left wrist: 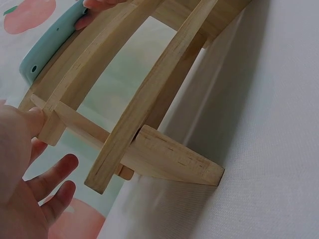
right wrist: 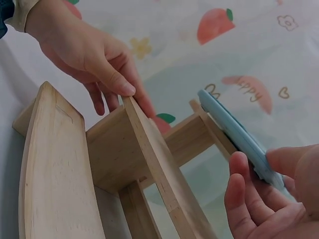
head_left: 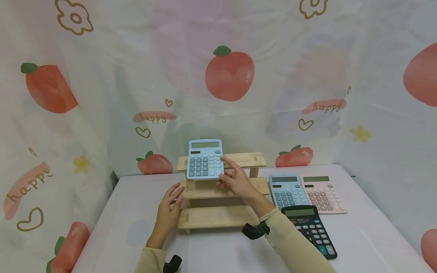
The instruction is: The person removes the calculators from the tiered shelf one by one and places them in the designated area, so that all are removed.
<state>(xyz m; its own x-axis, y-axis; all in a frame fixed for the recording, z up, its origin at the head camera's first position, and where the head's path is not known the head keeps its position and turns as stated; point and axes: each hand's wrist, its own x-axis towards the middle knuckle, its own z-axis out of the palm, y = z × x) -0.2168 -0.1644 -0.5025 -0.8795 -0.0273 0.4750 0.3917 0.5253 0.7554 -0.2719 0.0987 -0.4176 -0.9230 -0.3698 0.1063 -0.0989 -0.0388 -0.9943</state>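
A light blue calculator (head_left: pixel 205 151) is in my right hand (head_left: pixel 240 185), its thumb and fingers pinching the lower right side. The calculator is tilted back, keys toward me, overlapping the top tier of a three-tier wooden stand (head_left: pixel 218 218) in the head view. In the right wrist view its edge (right wrist: pixel 234 129) is right by that tier. My left hand (head_left: pixel 168 214) grips the left end of the middle tier between thumb and fingers; the left wrist view shows other fingers (left wrist: pixel 55 177) spread beside the stand.
On the table (head_left: pixel 136 204), right of the stand, a second blue calculator (head_left: pixel 290 193) lies beside a pink calculator (head_left: pixel 322 193). A black calculator (head_left: pixel 308 227) lies nearer, partly behind my right sleeve. A fruit-patterned cloth (head_left: pixel 232 125) hangs close behind the stand.
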